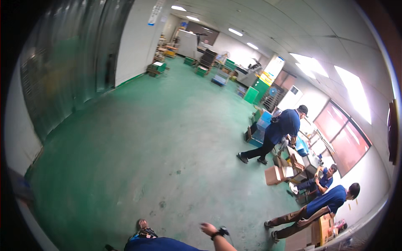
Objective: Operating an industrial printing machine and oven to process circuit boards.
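Your left hand (143,224) and right hand (208,228) hung over the green floor (167,163), though I couldn't tell whether either was spread or closed. To your right, three co-workers (281,127), a cardboard box (274,175) and a blue bin (264,121) crowded the desk side.

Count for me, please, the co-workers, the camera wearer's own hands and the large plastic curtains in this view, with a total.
Co-workers in blue tops: 3 (far standing co-worker, seated co-worker, near standing co-worker)
Wearer's own hands: 2 (left hand, right hand)
Large plastic curtains: 1 (translucent curtain)
Total: 6
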Motion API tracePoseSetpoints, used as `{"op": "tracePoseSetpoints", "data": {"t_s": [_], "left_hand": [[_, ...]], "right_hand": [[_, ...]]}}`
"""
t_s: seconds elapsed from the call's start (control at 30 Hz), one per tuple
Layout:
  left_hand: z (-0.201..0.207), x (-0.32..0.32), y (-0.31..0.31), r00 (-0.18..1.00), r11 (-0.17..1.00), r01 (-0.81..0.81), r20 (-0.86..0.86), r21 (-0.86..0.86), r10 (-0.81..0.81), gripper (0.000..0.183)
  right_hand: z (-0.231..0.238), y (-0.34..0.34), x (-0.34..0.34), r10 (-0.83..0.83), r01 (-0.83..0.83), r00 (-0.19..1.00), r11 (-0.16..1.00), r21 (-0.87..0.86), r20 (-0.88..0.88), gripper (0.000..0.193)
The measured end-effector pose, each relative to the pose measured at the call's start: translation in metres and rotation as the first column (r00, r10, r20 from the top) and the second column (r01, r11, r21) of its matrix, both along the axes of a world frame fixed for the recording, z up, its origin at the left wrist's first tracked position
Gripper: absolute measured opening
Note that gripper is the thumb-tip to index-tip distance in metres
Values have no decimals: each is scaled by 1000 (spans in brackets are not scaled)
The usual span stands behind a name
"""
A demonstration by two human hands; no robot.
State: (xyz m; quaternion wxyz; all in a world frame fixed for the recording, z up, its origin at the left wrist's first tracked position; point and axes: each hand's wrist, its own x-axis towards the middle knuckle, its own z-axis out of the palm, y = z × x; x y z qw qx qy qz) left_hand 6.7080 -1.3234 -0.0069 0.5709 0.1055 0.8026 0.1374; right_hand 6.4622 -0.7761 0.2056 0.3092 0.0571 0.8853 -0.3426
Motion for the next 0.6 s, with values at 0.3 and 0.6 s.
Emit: {"op": "tracePoseSetpoints", "data": {"t_s": [0.3, 0.6], "left_hand": [[173, -512, -72, 177, 352, -695, -326, 626, 929, 23], [148, -586, 13, 890, 984, -145, -448, -100, 86, 34]], "right_hand": [[-90, 153, 16, -395, 151, 871, 783, 604, 294, 22], [-149, 4, -321, -84, 54, 972, 989, 141, 219, 22]]}}
